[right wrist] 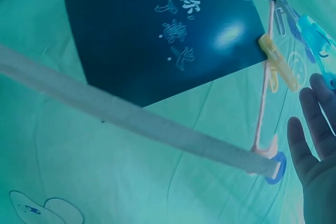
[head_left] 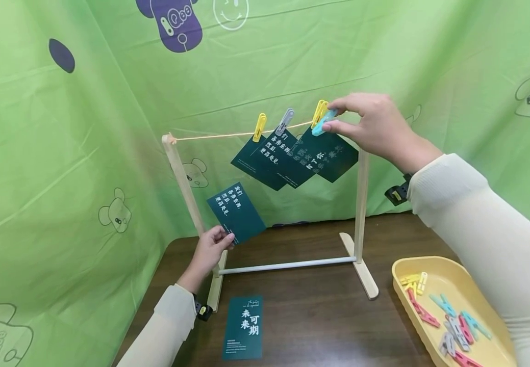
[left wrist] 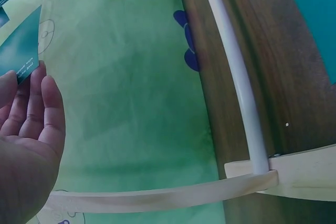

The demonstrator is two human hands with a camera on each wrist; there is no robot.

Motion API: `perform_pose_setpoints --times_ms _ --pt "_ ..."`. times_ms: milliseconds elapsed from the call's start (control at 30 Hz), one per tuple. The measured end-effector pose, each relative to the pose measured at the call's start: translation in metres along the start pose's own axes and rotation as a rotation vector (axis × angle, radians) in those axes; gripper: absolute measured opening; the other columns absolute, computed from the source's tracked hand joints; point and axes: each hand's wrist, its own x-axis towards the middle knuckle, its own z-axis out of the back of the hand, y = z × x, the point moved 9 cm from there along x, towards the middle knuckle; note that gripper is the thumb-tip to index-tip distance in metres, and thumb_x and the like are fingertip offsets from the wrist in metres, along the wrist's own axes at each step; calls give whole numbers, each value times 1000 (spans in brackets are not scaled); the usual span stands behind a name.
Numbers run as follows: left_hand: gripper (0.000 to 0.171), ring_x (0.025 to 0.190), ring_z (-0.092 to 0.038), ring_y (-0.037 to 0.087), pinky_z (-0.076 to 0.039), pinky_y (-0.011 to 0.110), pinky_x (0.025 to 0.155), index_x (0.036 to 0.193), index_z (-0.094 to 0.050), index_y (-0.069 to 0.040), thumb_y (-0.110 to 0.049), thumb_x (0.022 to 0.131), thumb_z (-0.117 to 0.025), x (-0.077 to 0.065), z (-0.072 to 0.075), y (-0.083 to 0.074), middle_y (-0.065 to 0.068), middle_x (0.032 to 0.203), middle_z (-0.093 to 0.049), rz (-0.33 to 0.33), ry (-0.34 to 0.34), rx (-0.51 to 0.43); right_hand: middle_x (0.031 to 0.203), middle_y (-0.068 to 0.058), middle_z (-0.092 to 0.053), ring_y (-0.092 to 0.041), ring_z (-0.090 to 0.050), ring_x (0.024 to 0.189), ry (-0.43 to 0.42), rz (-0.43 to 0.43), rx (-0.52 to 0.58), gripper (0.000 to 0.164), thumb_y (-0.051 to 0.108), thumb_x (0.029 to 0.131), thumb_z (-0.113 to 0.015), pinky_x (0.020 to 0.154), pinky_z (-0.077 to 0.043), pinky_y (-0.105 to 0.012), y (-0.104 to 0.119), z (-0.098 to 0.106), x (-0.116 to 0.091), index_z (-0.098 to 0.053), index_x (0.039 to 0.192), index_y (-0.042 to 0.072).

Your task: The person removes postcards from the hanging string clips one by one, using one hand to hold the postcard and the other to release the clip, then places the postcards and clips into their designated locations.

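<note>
My left hand (head_left: 207, 252) pinches a dark green printed card (head_left: 237, 214) by its lower corner, in front of the wooden stand's left post. Up at the string (head_left: 219, 136), my right hand (head_left: 379, 125) holds a light blue clothespin (head_left: 323, 123) between thumb and fingers. That clothespin overlaps a yellow clothespin (head_left: 319, 111) in the head view; the right wrist view shows it apart from the yellow clothespin (right wrist: 278, 61) at the card's corner. Several similar cards (head_left: 326, 158) hang tilted from the string, overlapping. Another yellow clothespin (head_left: 259, 127) and a grey clothespin (head_left: 285, 121) grip the cards further left.
The wooden stand (head_left: 361, 214) has a white lower bar (head_left: 287, 265) and stands on a brown table (head_left: 320, 316). One more green card (head_left: 243, 329) lies at the front. A yellow tray (head_left: 434, 262) with several coloured clothespins sits at the right. Green cloth (head_left: 265, 56) surrounds the table.
</note>
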Motion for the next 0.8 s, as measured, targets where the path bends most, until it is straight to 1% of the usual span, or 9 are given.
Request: perform_pose_setpoints --times_ms 67,200,300,333,500,567,633,700,800 --pt "11 75 -68 15 -63 35 80 98 -63 8 -3 100 -63 -3 0 2 13 86 -72 3 1 5 108 -14 -77 -31 -70 96 -2 3 -18 34 20 88 -81 82 -47 -33 -2 0 -3 -73 118 6" --pt "12 73 -67 11 -63 32 78 97 -62 8 -3 99 -63 -8 -2 4 16 86 -72 -5 12 16 110 -13 -78 -28 -68 89 5 -1 -48 34 20 89 -80 73 -38 -26 -7 -1 -8 -73 119 6" --pt "11 72 -68 11 -60 23 73 96 -62 8 -2 99 -63 -9 -2 2 17 86 -72 -19 19 18 110 -12 -78 -28 -71 95 -1 1 -62 34 20 89 -80 74 -39 -26 -8 1 -11 -73 119 5" --pt "11 72 -68 11 -60 23 73 96 -62 9 -2 99 -63 -10 -2 2 17 85 -72 -23 20 19 110 -12 -78 -28 -70 92 -6 3 -64 34 20 88 -80 72 -38 -25 -9 2 -12 -73 118 5" --pt "12 71 -67 9 -62 29 75 93 -61 8 -2 99 -63 -14 -1 -1 21 86 -72 -34 21 29 104 -11 -78 -25 -69 91 -34 -2 -63 32 18 87 -81 72 -38 -22 -12 8 -18 -74 116 6" --pt "12 71 -67 9 -63 34 77 93 -60 8 -2 99 -62 -16 0 -1 21 87 -72 -35 22 35 101 -10 -78 -20 -66 88 -47 -3 -61 31 17 86 -82 72 -38 -19 -13 10 -20 -75 114 7" --pt "12 71 -67 8 -63 37 77 93 -60 8 -2 99 -62 -17 1 0 22 87 -72 -42 23 44 98 -10 -78 -8 -61 83 -58 -5 -62 31 16 85 -83 71 -37 -16 -15 12 -22 -75 114 7" --pt "11 70 -67 7 -63 37 77 94 -60 9 -1 99 -62 -19 2 1 21 87 -72 -45 20 50 95 -10 -78 4 -54 80 -65 -7 -61 32 15 85 -83 69 -35 -14 -16 14 -25 -75 115 7" --pt "10 69 -67 7 -63 32 74 95 -61 9 0 99 -62 -21 4 4 20 85 -73 -39 18 55 96 -9 -78 9 -51 81 -67 -13 -60 32 15 84 -84 69 -34 -12 -17 15 -27 -76 115 7"
